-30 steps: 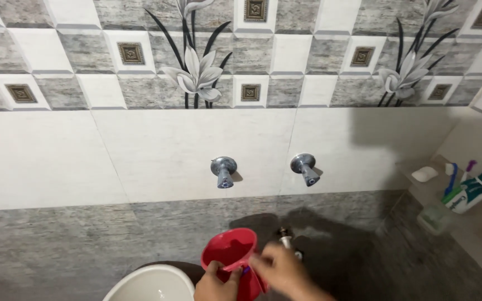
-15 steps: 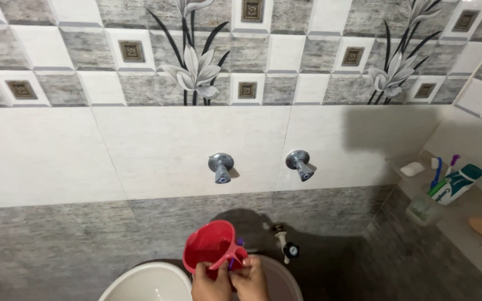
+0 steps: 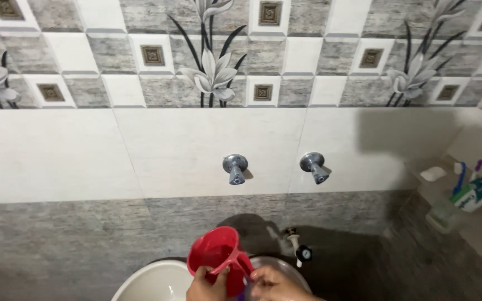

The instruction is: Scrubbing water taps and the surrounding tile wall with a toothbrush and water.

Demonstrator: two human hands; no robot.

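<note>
Head view, only camera. Red plastic mug (image 3: 217, 257) sits at bottom centre, tilted with its mouth facing up and left, above the gap between a white bucket (image 3: 146, 283) and a steel vessel (image 3: 277, 265). Left hand (image 3: 206, 284) grips the mug body from below, fingers curled round it. Right hand (image 3: 271, 284) is closed near the handle; whether it pinches the handle or a small purple item beneath is unclear, partly cut by the frame edge.

Change noted: a second ago the right hand reached out toward the low tap (image 3: 299, 249); it has since drawn back to the mug, and the mug has shifted left, over the bucket side. Judgement: both hands now work on the mug itself, not the tap.

Two wall taps (image 3: 235, 167) above remain untouched. Shelf (image 3: 475, 217) at right holds toothbrushes and a tube.
</note>
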